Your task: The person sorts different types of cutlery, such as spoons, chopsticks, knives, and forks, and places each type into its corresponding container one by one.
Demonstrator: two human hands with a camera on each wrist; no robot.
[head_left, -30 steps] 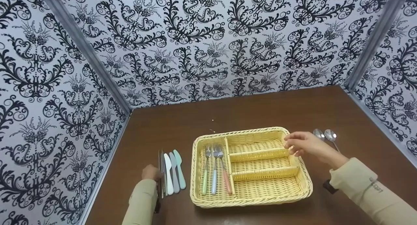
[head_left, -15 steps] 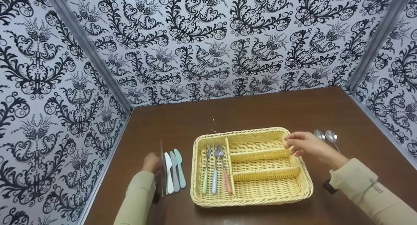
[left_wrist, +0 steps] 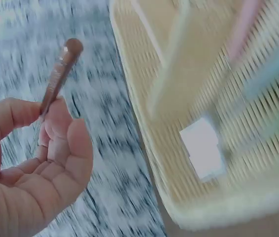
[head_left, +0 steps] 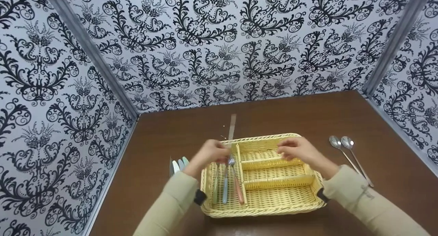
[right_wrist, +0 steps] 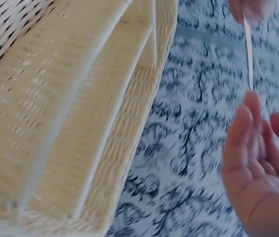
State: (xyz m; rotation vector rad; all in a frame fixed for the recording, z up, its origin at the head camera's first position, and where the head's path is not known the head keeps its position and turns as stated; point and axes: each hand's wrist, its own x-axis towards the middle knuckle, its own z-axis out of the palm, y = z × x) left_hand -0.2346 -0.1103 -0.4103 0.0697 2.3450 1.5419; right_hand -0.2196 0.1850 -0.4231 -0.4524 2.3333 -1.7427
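My left hand (head_left: 212, 151), over the back left of the wicker basket, pinches a slim chopstick (head_left: 232, 128) between thumb and fingers. Its brown, rounded, lettered end (left_wrist: 63, 69) shows in the left wrist view, and its thin metal shaft (right_wrist: 248, 54) in the right wrist view. Fingers loosely bent and thumb apart, my right hand (head_left: 297, 150) hovers over the basket's back right. The chopstick's lower end overlaps its fingertips in the right wrist view. In the yellow basket (head_left: 263, 212), three forks (head_left: 225, 188) with green, blue and pink handles lie in the long left compartment.
Pastel table knives (head_left: 176, 166) and thin metal sticks (head_left: 171, 167) lie left of the basket, partly behind my left sleeve. Two spoons (head_left: 347, 142) lie right of it on the brown table (head_left: 178, 126). Patterned walls (head_left: 205, 58) enclose the table's back and sides.
My left hand has lifted the chopstick from beside the knives and carried it right, over the basket. My right hand has moved left from the basket's right rim, uncovering the spoons' handles.
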